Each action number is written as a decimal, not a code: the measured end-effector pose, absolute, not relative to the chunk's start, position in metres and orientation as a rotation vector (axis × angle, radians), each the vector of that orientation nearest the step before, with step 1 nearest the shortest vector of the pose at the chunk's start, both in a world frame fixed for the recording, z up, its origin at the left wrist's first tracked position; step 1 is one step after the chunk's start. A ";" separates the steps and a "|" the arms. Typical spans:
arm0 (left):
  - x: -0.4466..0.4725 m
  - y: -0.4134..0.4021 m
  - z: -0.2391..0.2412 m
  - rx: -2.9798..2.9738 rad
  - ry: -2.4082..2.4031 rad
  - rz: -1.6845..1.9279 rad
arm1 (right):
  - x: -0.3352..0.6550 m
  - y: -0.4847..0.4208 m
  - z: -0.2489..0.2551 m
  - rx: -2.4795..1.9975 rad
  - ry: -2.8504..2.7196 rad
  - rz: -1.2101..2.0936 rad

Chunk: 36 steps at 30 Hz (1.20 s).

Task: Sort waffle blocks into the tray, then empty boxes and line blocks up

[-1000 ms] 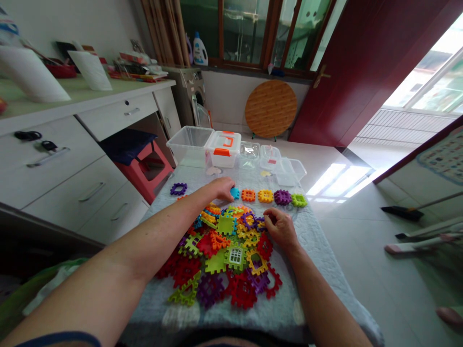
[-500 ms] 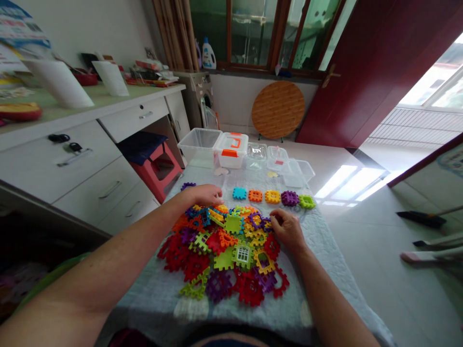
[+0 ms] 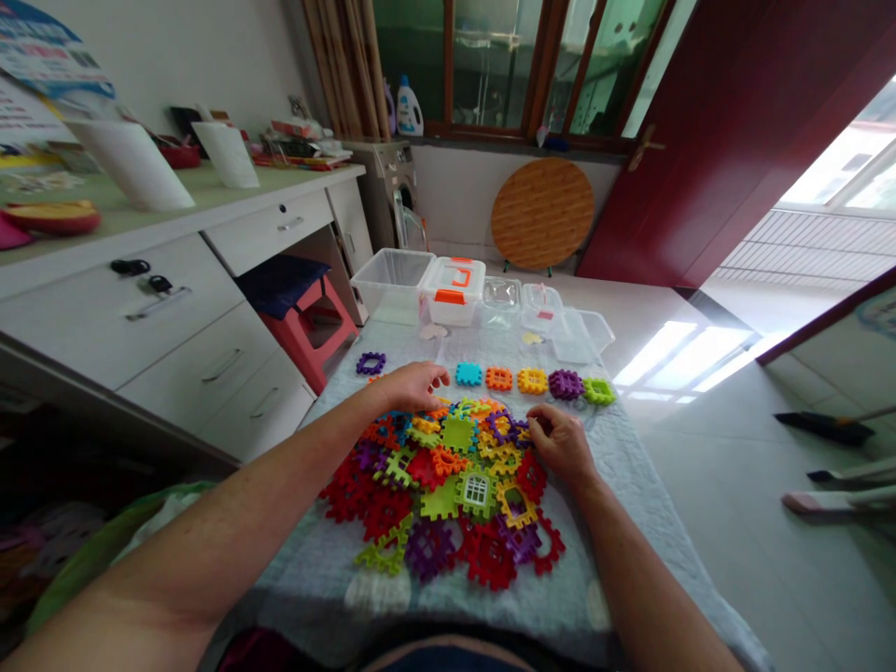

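A heap of toothed plastic building tiles in red, green, yellow, orange, purple and blue lies on the cloth-covered table, with a green square tile (image 3: 458, 434) near its top. My left hand (image 3: 416, 385) is over the far side of the heap, fingers bent downward and closed; what they hold is hidden. At the heap's right edge is my right hand (image 3: 566, 441), thumb and fingers drawn together beside a purple tile (image 3: 502, 427); whether it grips a piece is unclear. Beyond the heap stands a row: blue block (image 3: 469, 374), orange block (image 3: 499, 379), yellow block (image 3: 532, 381), purple block (image 3: 566, 384), green block (image 3: 598, 391).
A purple open tile (image 3: 371, 363) lies at the table's far left. Clear plastic boxes, one an orange-latched box (image 3: 454, 291), line the far edge. A pink stool (image 3: 318, 322) and a white drawer cabinet (image 3: 182, 317) stand on the left.
My left hand has shifted slightly right and lower over the heap, uncovering more of the far-left purple tile. My right hand stays by the heap's right edge. The view has shifted slightly.
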<state>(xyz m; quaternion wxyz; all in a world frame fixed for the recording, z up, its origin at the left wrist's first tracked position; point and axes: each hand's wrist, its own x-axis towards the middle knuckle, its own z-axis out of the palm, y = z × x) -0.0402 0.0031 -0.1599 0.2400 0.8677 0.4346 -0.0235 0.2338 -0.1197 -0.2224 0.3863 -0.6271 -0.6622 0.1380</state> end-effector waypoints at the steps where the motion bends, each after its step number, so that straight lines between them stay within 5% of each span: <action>1: -0.041 0.003 -0.161 2.409 1.176 -0.052 | 0.234 -0.120 -0.222 -1.598 -1.686 0.353; 12: -0.037 0.017 -0.164 2.628 1.428 0.249 | 0.234 -0.120 -0.223 -1.606 -1.678 0.355; 36: -0.077 0.024 -0.160 2.271 1.241 -0.289 | 0.234 -0.121 -0.222 -1.598 -1.668 0.381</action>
